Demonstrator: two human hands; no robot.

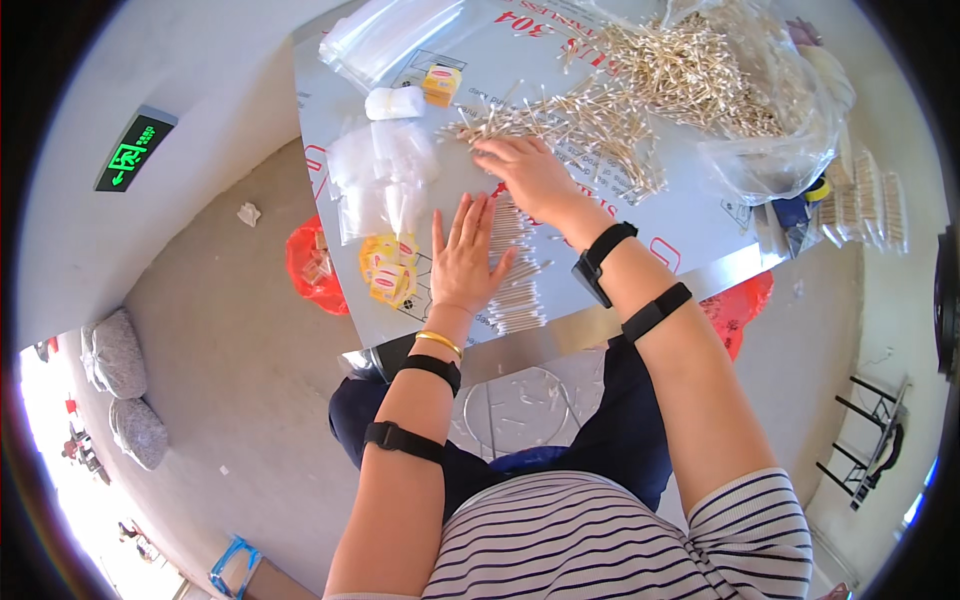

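A neat row of cotton swabs point(517, 300) lies side by side on the metal-topped table point(690, 215). Along its left side my left hand point(462, 255) rests flat, fingers stretched forward and thumb spread toward the swabs. My right hand point(532, 178) is just beyond the row, its fingers extended leftward at the near edge of a loose scatter of cotton swabs point(610, 125). No swab shows in either hand, though the right palm is hidden. Farther back, a big clear bag point(775, 170) lies open with a heap of swabs point(690, 75) spilling out.
Left of my hands are small clear bags point(375, 165), yellow printed cards point(388, 272), a white roll point(395, 102) and a yellow box point(441, 85). Packed swab bundles point(868, 205) stand at the right corner. Red bags hang by the table at left point(310, 265) and right point(740, 310).
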